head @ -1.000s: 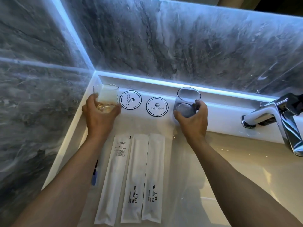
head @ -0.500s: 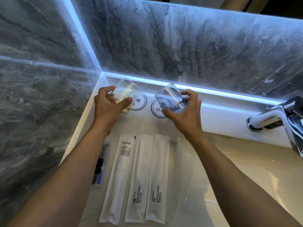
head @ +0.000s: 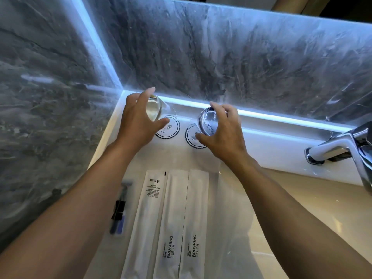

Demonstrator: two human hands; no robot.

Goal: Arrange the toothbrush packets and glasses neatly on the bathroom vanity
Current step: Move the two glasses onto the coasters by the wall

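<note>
My left hand (head: 138, 119) grips a clear glass (head: 155, 108), tipped mouth-down over the left round coaster (head: 171, 130). In my right hand (head: 221, 131) a second clear glass (head: 208, 121) is likewise turned over, its base facing me, above the right round coaster (head: 193, 137). Both coasters are white with a dark scalloped ring and lie on the white vanity (head: 231, 228) near the back ledge. Three white toothbrush packets (head: 173, 222) lie side by side in front of me, two printed "BRUSHING TEETH".
A razor with a black and blue handle (head: 118, 210) lies left of the packets. A chrome tap (head: 342, 150) juts out at the right over the basin. Grey marble walls with a lit strip close off the left and back.
Both glasses have come inward from beside the coasters and turned from upright to mouth-down. They now hover over the two coasters.
</note>
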